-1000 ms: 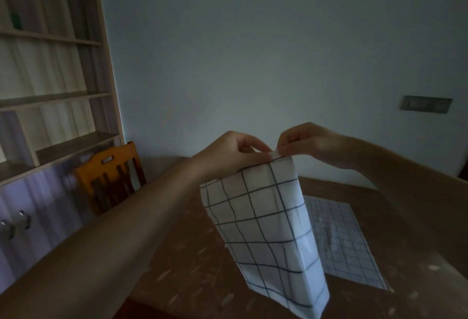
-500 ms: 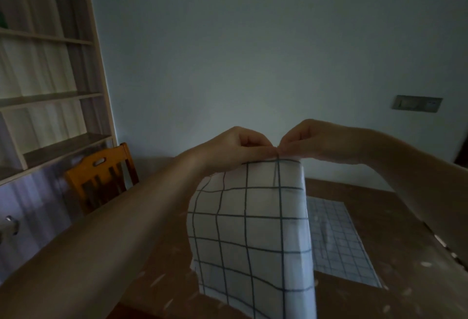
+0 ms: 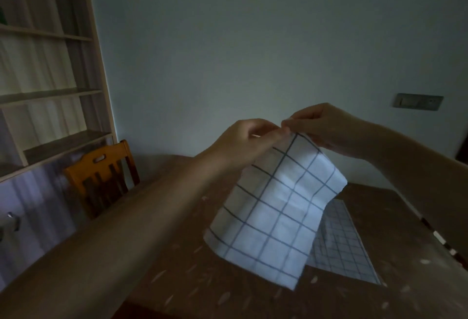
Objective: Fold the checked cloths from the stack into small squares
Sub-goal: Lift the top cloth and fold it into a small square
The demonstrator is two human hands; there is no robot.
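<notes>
A white cloth with a dark check [image 3: 276, 207] hangs in the air above the brown table [image 3: 192, 288]. My left hand [image 3: 249, 139] and my right hand [image 3: 321, 124] pinch its top edge side by side, fingertips almost touching. The cloth drapes down and swings to the right, its lower edge close to the tabletop. Behind and below it, a flat cloth with a finer check [image 3: 342, 245] lies spread on the table, partly hidden by the hanging one.
An orange wooden chair [image 3: 101, 174] stands at the table's left side. A tall shelf unit [image 3: 48, 70] fills the left wall. A switch plate [image 3: 417, 101] sits on the far wall. The table's right edge [image 3: 440, 240] runs close by.
Both hands have stayed together on the top edge. The hanging cloth has swung and turned, its lower part now spreading toward the right.
</notes>
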